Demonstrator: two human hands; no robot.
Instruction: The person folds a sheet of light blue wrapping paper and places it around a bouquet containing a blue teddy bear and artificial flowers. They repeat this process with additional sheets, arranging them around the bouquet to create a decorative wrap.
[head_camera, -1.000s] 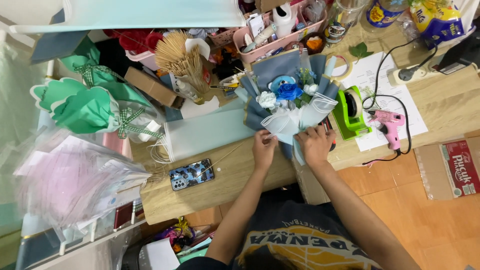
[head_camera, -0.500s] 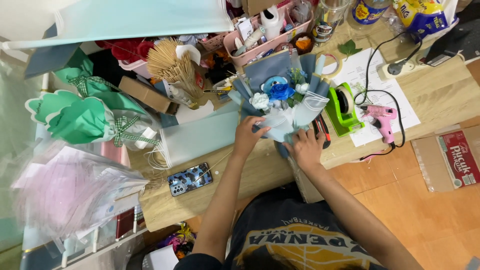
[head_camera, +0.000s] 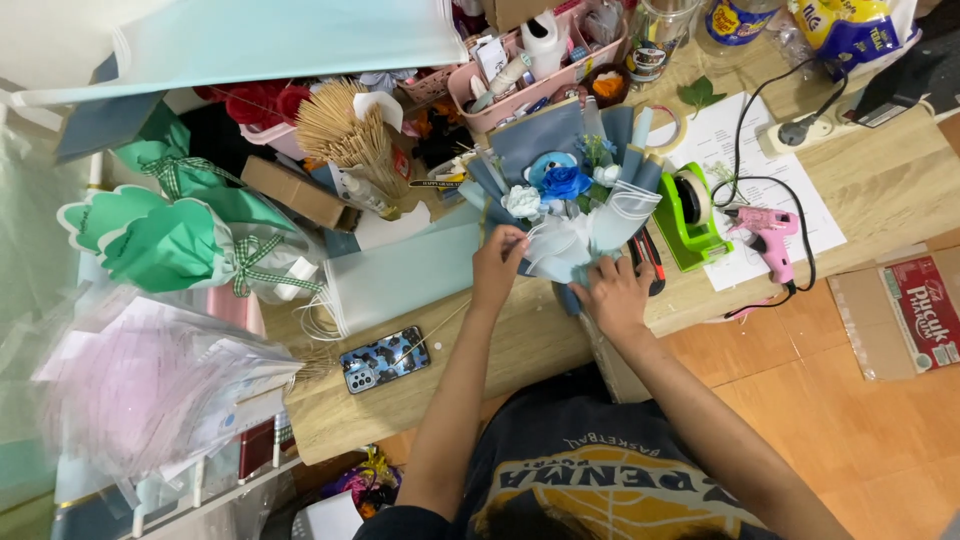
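Head view, looking down at a cluttered wooden desk (head_camera: 880, 180). Since a sec ago both hands have slid up and closer together onto the lower wrap of a blue-and-white bouquet (head_camera: 570, 190), which lies in the centre of the desk w/ flowers pointing away from the person; the bouquet itself has hardly shifted. Left hand (head_camera: 498, 265) now pinches the sheer white ribbon (head_camera: 555, 240) at the bouquet's waist, fingers closed on it. Right hand (head_camera: 615, 292) lies flatter than before on the pale-blue wrapping's bottom edge, fingers spread and pressing, not gripping anything as far as can be seen. Judging by that, work is at the binding point of the wrap, one hand steadying, the other handling ribbon. Around it: green tape dispenser (head_camera: 690, 215) just right of the bouquet; pink glue gun (head_camera: 768, 238) beyond it on white paper sheets, its black cord looping to a power strip (head_camera: 800, 130). A dark pen or cutter lies between bouquet and dispenser, too small to tell which. Left of the hands, a pale-green paper roll (head_camera: 400, 275); near it a phone (head_camera: 385, 360) in a patterned case by the desk's near edge. Further left, green wrapped bouquets (head_camera: 170, 235) w/ checked bows, and a pink-white mesh bundle (head_camera: 140, 380). Behind: bunch of wooden skewers (head_camera: 345, 130), pink basket (head_camera: 540, 70) of supplies. The paper roll and dispenser crowd both sides, leaving little free room around the bouquet.
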